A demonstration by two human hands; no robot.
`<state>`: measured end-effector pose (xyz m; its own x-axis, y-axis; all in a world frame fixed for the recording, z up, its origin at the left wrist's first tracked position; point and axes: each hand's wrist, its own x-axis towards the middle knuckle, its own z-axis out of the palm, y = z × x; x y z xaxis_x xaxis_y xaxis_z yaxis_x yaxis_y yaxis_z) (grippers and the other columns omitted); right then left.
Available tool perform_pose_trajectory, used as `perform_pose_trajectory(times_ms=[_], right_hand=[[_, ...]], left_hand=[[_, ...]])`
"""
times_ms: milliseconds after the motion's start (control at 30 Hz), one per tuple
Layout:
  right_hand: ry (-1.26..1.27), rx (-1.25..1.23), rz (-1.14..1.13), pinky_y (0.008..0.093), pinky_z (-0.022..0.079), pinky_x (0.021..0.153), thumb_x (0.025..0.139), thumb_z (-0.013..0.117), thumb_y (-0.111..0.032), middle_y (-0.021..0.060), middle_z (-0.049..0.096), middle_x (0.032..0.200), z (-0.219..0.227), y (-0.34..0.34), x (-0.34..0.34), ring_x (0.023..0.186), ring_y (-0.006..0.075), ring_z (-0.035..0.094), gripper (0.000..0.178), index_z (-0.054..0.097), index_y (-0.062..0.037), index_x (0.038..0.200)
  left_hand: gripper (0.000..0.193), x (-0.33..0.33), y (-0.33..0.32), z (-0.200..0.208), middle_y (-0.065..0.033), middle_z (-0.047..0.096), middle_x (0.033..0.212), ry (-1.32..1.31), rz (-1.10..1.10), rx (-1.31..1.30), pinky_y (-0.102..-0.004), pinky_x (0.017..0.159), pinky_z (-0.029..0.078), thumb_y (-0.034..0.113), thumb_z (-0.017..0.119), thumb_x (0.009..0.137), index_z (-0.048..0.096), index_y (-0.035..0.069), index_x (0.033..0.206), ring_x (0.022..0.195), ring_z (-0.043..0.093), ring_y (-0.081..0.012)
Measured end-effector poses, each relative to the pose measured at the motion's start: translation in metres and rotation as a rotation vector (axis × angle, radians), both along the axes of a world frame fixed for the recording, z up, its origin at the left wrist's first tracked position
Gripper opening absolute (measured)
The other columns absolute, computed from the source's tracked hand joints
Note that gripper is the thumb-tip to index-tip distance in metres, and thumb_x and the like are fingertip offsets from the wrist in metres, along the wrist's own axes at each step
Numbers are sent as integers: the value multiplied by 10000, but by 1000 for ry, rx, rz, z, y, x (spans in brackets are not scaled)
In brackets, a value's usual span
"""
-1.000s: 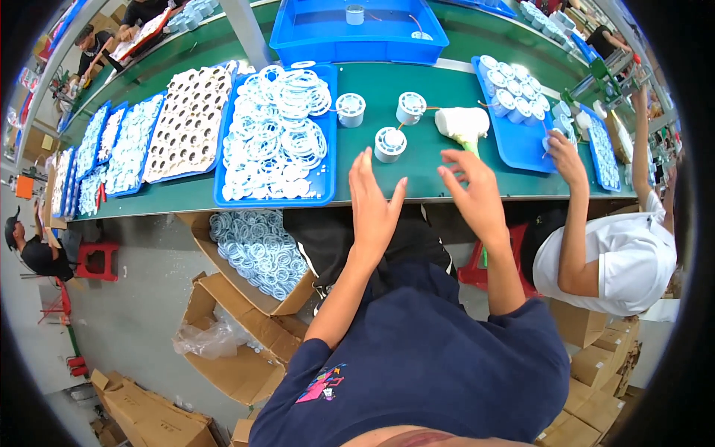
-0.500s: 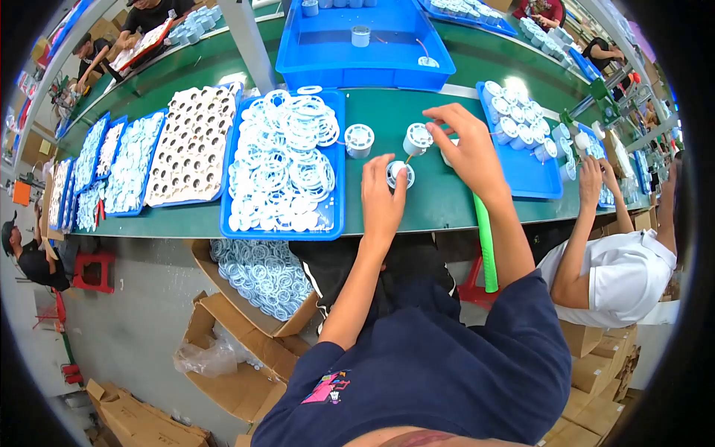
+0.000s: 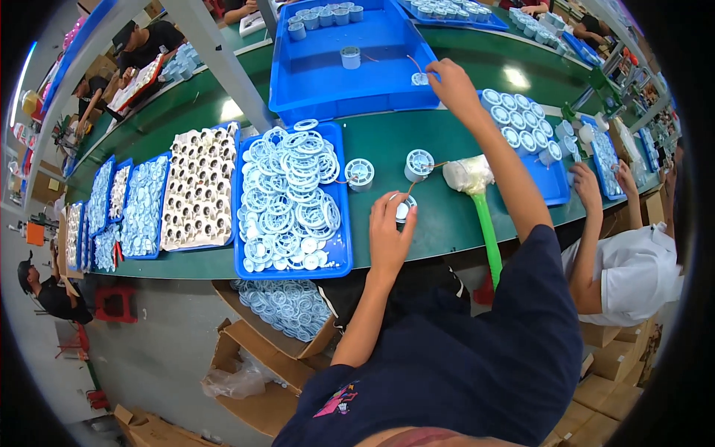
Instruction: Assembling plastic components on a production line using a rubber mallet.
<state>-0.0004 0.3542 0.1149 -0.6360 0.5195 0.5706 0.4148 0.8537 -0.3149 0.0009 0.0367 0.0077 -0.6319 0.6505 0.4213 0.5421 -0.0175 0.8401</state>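
Cup (image 3: 403, 208), one — round, pale, top facing up, white piece at its centre; sides partly hidden in the grasp of my left hand (image 3: 389, 237), near the front edge of the green table (image 3: 383, 141); orange wire (image 3: 410, 188) at its far side. Disc (image 3: 420, 78), one — small, whitish, in the near right corner of the blue bin (image 3: 350, 106), just below my right hand (image 3: 451, 83); contact unclear.

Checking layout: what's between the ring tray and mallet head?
Head view: one pale cylinder, then another, both wired; a third, lower in frame, is in the left hand.
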Motion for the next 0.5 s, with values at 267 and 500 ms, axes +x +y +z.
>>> perform_pose_trajectory(times_ms=[267,500], right_hand=[[-208,-176,49,500,574,892,883,680,-146,239,750,988,-6,39,-23,933,424,723,186,778,-26,985],[-426,-144,-39,515,600,839,848,728,-233,264,736,1064,-11,40,-60,994,435,719,257,746,-11,975]], left_hand=[[673,10,-13,3,-278,527,1411,-65,-33,-52,-495,1074,452,203,765,939,441,-35,1479,1276,548,-445],[735,13,-25,10,-280,483,1470,-81,23,-77,-501,1129,412,235,775,937,407,-36,1512,1334,504,-450]])
